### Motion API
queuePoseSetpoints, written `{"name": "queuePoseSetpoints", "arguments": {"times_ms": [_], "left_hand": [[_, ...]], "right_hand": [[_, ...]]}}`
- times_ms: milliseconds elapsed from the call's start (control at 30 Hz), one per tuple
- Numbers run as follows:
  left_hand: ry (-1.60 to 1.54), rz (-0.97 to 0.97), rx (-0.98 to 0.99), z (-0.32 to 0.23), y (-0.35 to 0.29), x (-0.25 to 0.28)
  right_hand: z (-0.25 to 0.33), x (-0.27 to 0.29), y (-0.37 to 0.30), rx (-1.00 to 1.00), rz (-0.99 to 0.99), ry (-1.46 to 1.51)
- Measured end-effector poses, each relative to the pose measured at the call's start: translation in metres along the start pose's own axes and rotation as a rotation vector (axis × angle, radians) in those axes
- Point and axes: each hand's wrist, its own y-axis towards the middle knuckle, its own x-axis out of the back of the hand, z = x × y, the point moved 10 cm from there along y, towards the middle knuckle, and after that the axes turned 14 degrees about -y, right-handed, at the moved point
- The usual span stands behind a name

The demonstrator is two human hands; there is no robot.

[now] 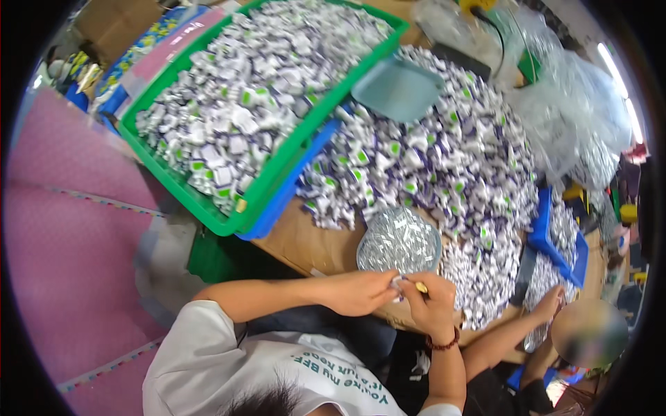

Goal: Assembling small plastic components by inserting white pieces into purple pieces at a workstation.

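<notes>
My left hand (359, 292) and my right hand (431, 302) meet at the table's front edge, both closed with fingertips together. Between them is a small white piece (397, 281), mostly covered by the fingers. A small gold-coloured object (421, 286) sticks out of my right hand; its kind is unclear. Just beyond the hands stands a round bowl (438, 258) full of small shiny silver strips (399, 240). Past it, a large heap of small white, purple and green pieces (423, 156) spreads over the table.
A green crate (229, 225) full of similar pieces sits at the far left on a blue crate (288, 187). A grey-green tray (397, 89) lies on the heap. On the right are clear plastic bags (576, 104), blue bins (544, 232) and another person's hand (549, 305).
</notes>
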Motion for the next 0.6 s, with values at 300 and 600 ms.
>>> {"name": "queuePoseSetpoints", "arguments": {"times_ms": [300,600], "left_hand": [[-0.023,-0.181,-0.048,-0.011,0.008,0.023],[-0.823,-0.444,-0.016,0.017,0.017,0.049]], "right_hand": [[-0.004,0.003,0.004,-0.049,0.018,0.000],[-0.044,-0.002,-0.012,-0.320,0.151,0.204]]}}
